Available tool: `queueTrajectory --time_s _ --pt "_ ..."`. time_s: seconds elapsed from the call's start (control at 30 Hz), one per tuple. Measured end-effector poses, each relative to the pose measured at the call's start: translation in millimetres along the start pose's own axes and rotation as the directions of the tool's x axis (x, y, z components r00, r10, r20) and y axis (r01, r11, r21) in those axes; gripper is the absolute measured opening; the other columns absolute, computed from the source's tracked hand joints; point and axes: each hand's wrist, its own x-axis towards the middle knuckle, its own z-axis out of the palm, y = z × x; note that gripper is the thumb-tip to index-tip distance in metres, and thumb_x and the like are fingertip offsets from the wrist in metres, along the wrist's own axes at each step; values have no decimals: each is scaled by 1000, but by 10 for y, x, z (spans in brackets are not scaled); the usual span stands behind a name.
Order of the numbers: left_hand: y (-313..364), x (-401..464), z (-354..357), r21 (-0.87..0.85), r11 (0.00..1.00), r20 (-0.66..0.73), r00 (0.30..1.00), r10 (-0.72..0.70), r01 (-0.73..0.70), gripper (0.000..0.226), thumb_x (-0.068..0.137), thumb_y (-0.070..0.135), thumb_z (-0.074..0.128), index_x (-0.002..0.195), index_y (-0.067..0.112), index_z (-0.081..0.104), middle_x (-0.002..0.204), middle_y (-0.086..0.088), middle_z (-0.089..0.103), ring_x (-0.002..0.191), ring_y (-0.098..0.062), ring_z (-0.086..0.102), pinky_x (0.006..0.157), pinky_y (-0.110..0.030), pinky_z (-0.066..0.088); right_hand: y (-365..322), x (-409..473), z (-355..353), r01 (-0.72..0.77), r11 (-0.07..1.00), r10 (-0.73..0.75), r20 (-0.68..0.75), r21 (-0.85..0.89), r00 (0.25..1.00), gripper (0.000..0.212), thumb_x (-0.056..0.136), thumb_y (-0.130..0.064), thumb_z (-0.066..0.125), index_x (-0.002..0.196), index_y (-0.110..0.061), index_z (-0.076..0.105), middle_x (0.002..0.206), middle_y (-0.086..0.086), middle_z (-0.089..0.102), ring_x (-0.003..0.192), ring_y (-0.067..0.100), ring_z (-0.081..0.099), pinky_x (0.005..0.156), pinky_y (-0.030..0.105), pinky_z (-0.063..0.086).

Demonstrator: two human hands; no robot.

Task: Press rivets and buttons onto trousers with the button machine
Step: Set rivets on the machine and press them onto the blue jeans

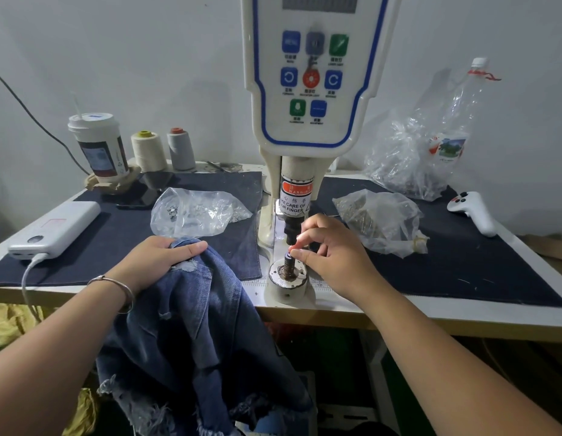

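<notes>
Denim trousers (191,325) are sitting bunched under your left hand (161,262), whose fingers are curling over the top fold and gripping it, thumb lying along the upper edge. Most of the cloth is hanging below that grip, off the front edge of the table (462,319), frayed hem at the bottom. A bracelet (116,286) is riding on that wrist.

Your right hand (333,256) is working just right of the trousers, at the button machine (311,73). Thumb and forefinger are pinching narrow on a small part, too tiny to say rivet or button, and they are holding it right at the top of the lower die post (287,262), directly under the upper punch (291,231). The other fingers are curling loosely behind. The post is standing in a round white base (286,286) just below and left of that pinch.

Trousers are not touching the die; they are lying beside it, left of the pinch, between your two hands.

Behind the left grip a clear bag (194,212) of metal pieces is lying on dark cloth. Behind and right of the right grip another bag (377,221) of small parts is sitting. Farther left of the left hand a white power bank (53,228) is resting with its cable plugged in.
</notes>
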Motion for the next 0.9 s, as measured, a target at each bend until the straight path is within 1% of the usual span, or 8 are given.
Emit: queueTrajectory --time_s 0.13,0.3,0.37,0.53,0.63,0.73,0.83,0.9 --pt "6 -5 -3 -15 1000 5 1000 -10 11 39 79 50 73 75 11 76 78 -2 77 64 -4 68 67 -25 47 16 0 -4 16 1000 -16 3 -24 1000 12 81 -20 76 79 -24 65 91 -20 53 68 -17 41 65 5 31" --pt "-9 7 -8 -7 1000 -3 1000 -15 15 43 80 50 73 80 8 76 81 -3 77 66 -6 69 69 -24 48 20 -2 -8 21 999 -21 3 -27 1000 7 82 -20 75 81 -21 69 91 -19 55 69 -18 45 65 4 32" --pt "-11 8 -10 -3 1000 -3 1000 -16 16 43 80 51 73 80 8 76 81 -2 77 67 -6 69 69 -24 48 11 -15 -27 15 1000 -16 -7 -8 1000 5 82 -18 74 80 -19 70 91 -15 57 72 -13 47 65 5 33" --pt "63 -70 -27 34 999 39 999 -23 22 41 79 56 71 78 15 76 79 1 77 67 -5 70 68 -24 47 -17 -272 -89 24 998 -14 -187 52 982 9 84 -11 71 75 -12 69 84 -6 62 76 6 53 62 14 40" --pt "188 -240 -92 66 997 141 989 -43 34 37 73 59 69 74 23 77 75 3 76 64 -3 68 64 -20 47 -42 -670 -93 4 994 23 -237 113 971 12 85 -12 69 74 -18 68 77 -8 64 73 13 59 62 20 47" --pt "320 -480 -163 62 996 282 956 -82 67 49 65 61 75 71 13 76 71 -2 72 60 -8 64 58 -17 48 -116 -1079 -30 -53 990 71 -139 131 988 15 83 -15 70 74 -27 69 74 -12 67 74 10 63 65 19 49" --pt "492 -769 -184 37 996 491 866 -94 87 51 65 59 79 70 9 75 68 -6 69 58 -12 61 54 -17 47 -236 -1319 65 -105 975 120 -63 197 991 19 79 -12 76 79 -30 71 78 -13 69 76 7 65 67 17 49" --pt "655 -978 -163 34 994 618 780 -99 100 40 74 51 80 67 12 75 67 -3 69 57 -10 63 54 -17 47 -379 -1375 88 -163 927 169 11 337 986 33 74 -18 81 96 -38 68 93 -12 69 82 7 64 71 18 48"
